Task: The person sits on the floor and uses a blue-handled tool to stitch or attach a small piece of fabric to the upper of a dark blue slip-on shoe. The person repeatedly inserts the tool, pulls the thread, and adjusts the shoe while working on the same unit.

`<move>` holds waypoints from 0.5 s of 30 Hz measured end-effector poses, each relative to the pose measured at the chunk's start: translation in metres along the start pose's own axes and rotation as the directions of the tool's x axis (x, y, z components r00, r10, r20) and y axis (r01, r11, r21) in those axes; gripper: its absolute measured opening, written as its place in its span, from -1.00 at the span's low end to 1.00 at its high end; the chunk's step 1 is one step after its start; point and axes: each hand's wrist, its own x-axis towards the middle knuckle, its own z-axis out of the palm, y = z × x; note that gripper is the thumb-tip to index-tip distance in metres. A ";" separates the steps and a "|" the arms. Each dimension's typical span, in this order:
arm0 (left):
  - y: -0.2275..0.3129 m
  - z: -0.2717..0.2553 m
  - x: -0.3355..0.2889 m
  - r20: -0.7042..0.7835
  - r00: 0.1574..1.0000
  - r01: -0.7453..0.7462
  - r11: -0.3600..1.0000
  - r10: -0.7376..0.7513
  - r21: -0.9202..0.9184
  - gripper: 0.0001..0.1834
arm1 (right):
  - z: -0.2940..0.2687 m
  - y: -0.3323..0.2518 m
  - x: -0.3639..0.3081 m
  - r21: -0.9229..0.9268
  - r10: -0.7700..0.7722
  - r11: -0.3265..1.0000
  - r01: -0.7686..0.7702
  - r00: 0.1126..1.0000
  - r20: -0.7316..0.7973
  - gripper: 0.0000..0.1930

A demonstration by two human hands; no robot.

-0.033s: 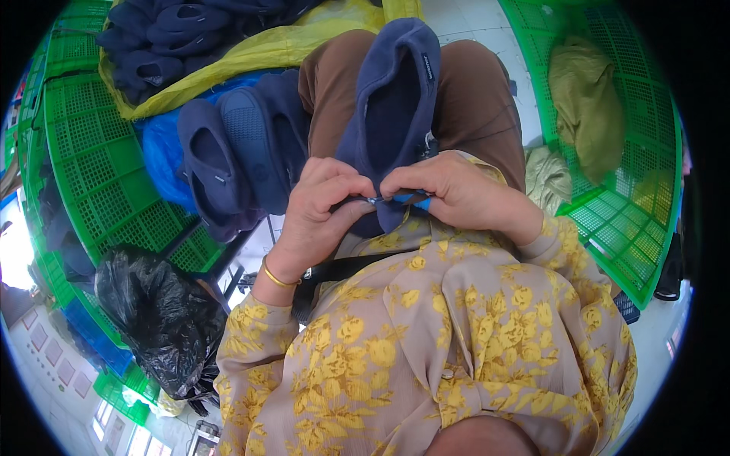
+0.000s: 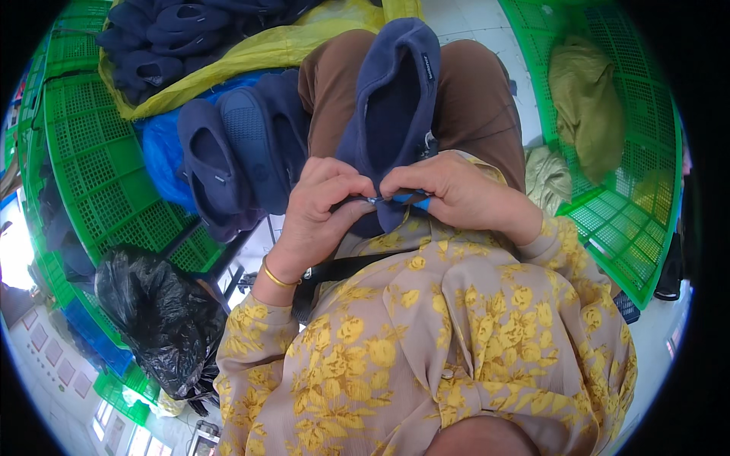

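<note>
A navy fabric slipper (image 2: 395, 99) rests on my lap between my knees, its toe pointing away and its opening facing up. My left hand (image 2: 325, 201) pinches the slipper's heel edge between thumb and fingers. Closed beside it, my right hand (image 2: 449, 190) has its fingertips at the same heel edge. A small tool with a blue handle (image 2: 420, 201) shows under the right fingers, and a bit of shiny metal glints between the two hands. The right fingers hide most of this tool, so its exact kind does not show.
More navy slippers (image 2: 217, 156) lie stacked left of my knee on blue plastic. A yellow sack (image 2: 251, 72) full of slippers is at the far left. Green plastic baskets (image 2: 99, 175) stand on both sides; cloth (image 2: 585, 106) lies in the right one. A black plastic bag (image 2: 152, 319) sits near left.
</note>
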 end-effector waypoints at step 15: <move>0.001 -0.001 0.000 0.016 1.000 0.007 1.000 -0.007 0.027 -0.80 | -0.007 -0.002 -0.007 -0.014 -0.017 1.000 0.017 0.999 0.027 -0.50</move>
